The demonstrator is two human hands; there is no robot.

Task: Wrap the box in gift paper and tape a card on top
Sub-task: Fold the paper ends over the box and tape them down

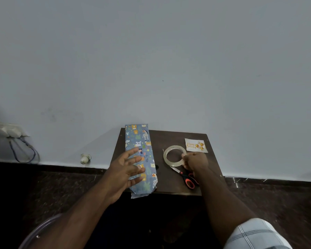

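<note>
A long box wrapped in blue animal-print gift paper lies lengthwise on the left side of a small dark table. Its near end shows a folded paper flap overhanging the table edge. My left hand is spread open with straight fingers over the box's near half; whether it touches the paper I cannot tell. My right hand pinches the right rim of a clear tape roll lying on the table. A small "Happy Birthday" card with gold balloons lies flat at the table's far right.
Red-and-black scissors lie on the table just in front of the tape, partly under my right wrist. A grey wall stands right behind the table. A wall socket with a cable sits at left. The floor is dark.
</note>
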